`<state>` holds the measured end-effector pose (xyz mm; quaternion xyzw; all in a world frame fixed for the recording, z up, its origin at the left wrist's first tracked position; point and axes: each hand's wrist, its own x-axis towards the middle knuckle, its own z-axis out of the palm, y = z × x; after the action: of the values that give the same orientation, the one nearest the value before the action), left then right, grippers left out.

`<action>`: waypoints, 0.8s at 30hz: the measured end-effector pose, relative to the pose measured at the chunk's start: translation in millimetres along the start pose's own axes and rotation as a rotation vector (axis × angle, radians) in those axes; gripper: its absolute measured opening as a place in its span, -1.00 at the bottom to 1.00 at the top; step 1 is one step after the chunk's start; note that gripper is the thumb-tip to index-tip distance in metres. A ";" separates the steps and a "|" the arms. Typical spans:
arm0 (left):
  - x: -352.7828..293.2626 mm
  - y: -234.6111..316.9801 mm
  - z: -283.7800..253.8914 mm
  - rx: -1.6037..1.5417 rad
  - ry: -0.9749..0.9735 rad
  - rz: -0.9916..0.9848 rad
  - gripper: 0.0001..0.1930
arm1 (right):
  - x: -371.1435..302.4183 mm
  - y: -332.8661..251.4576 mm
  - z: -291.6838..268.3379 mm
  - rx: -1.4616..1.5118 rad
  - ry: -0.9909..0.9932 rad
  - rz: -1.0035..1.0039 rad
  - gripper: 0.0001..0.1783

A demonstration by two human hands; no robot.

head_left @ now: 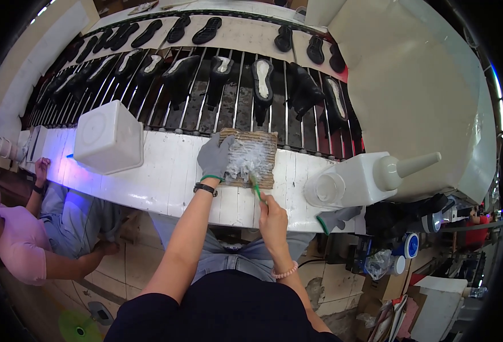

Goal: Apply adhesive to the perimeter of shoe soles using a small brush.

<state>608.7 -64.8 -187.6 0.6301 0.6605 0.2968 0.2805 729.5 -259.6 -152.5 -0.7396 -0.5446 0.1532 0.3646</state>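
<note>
A piece of brown corrugated cardboard [266, 171] lies on the white bench in front of me, smeared with a white, wet-looking substance. My left hand [214, 158], in a grey glove with a green cuff, holds the cardboard at its left side; some fingertips are hard to make out. My bare right hand [273, 222] is closed around a green-handled brush [256, 189]. Its tip touches the white smear, and the bristles are partly hidden there. Beyond the cardboard, several black shoe uppers [263, 105] with pale undersides up rest on a rack of metal rollers [237, 97].
Black soles [207, 31] line the far shelf. A white square container [106, 139] stands left. At right are a white jug with a spout [371, 176], a clear cup [327, 189] and a loose grey glove [340, 218]. Another person [23, 239] sits at far left.
</note>
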 end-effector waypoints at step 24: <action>-54.8 87.5 -95.2 -0.210 0.123 0.644 -0.59 | 58.4 -57.7 -71.0 -0.002 0.181 -0.163 -0.81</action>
<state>598.8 -120.6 -59.1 0.7548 0.4093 0.4739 0.1955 754.7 -224.4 -53.1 -0.7042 -0.5678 0.0552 0.4227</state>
